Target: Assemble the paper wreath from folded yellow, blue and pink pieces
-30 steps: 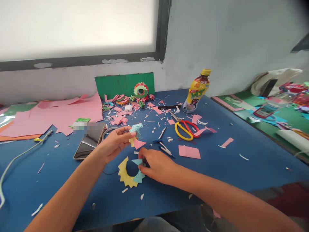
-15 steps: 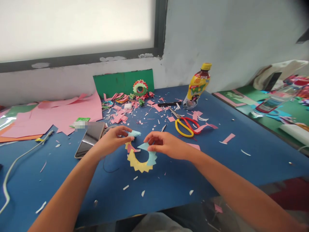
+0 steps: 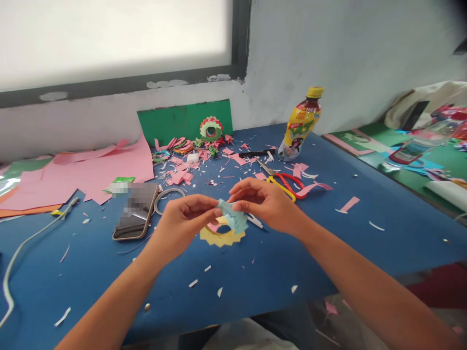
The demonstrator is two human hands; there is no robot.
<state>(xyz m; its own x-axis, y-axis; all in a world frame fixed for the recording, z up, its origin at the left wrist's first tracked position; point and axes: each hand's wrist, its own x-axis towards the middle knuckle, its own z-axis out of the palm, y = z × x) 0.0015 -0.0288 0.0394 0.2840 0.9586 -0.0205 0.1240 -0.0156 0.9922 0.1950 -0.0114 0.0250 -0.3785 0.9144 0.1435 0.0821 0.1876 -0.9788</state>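
Observation:
A folded-paper ring [image 3: 223,238] with a zigzag outer edge, yellow below and light blue at the upper right, hangs between my hands just over the blue table. My left hand [image 3: 188,216] pinches a light blue end of it between thumb and fingers. From the other side my right hand [image 3: 260,201] grips the light blue section, its fingertips almost meeting the left ones. A bit of pink shows inside the ring. How the blue parts join is hidden by my fingers.
Beyond my hands lie red-and-yellow scissors [image 3: 282,182], pink paper scraps [image 3: 180,175] and a drink bottle [image 3: 302,124]. A phone [image 3: 136,211] and a tape roll [image 3: 168,197] sit left. A finished paper ring [image 3: 210,129] leans against a green board [image 3: 164,121].
My hands have come together, bringing the two light blue ends to meet. The open curve of folded paper now looks like a closed ring. The tape roll and a white-and-blue tool have come into view.

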